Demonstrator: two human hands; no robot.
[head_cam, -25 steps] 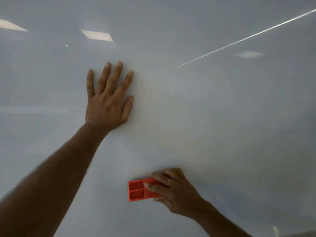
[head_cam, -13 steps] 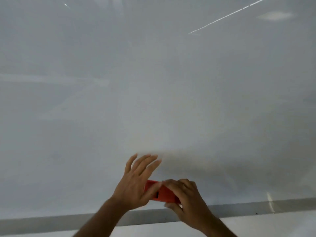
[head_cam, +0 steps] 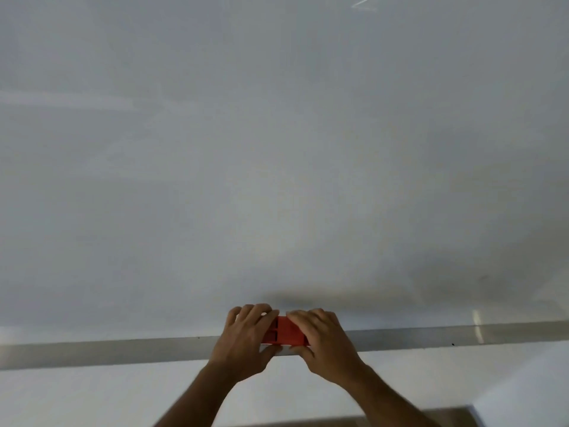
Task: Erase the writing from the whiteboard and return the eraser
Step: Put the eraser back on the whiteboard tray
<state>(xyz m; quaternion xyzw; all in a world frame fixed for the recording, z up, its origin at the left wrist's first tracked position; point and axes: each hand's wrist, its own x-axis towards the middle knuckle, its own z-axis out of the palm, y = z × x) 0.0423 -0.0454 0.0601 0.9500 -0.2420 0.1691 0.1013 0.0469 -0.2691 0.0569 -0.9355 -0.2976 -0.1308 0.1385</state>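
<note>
Head view showed the return step in hand: the whiteboard (head_cam: 277, 149) carried no writing that could be made out, and the red eraser (head_cam: 284, 332) sat at the board's bottom edge, against the metal ledge (head_cam: 123, 349) running along it. Both hands gripped it, the left hand (head_cam: 243, 343) at its left end, the right hand (head_cam: 323, 343) at its right. Next, I judged, it needed seating flat on the ledge before the fingers let go, or it might tip off. No container appeared; whether the ledge held anything else was unclear.
</note>
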